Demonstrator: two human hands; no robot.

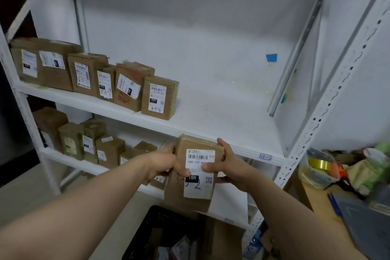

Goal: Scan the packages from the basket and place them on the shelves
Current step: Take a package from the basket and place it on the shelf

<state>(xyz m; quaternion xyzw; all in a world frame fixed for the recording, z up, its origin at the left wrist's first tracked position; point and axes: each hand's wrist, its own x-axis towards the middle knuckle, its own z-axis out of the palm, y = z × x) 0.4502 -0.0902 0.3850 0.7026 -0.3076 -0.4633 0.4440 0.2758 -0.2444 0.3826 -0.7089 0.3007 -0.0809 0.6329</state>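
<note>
- The left hand (166,164) and right hand (229,168) grip a brown cardboard package with white label (196,175), just before the white metal shelf (221,116)
- Several labelled boxes (126,86) stand shelved already; the black plastic basket (156,232) seems to hold more

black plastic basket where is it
The black plastic basket sits bottom centre of the head view, just below the brown cardboard package gripped by the left hand and right hand.

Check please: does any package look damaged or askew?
Yes. On the upper shelf, the second box from the right has its label stuck on crooked, and its top looks crumpled. The held package looks intact.
</note>
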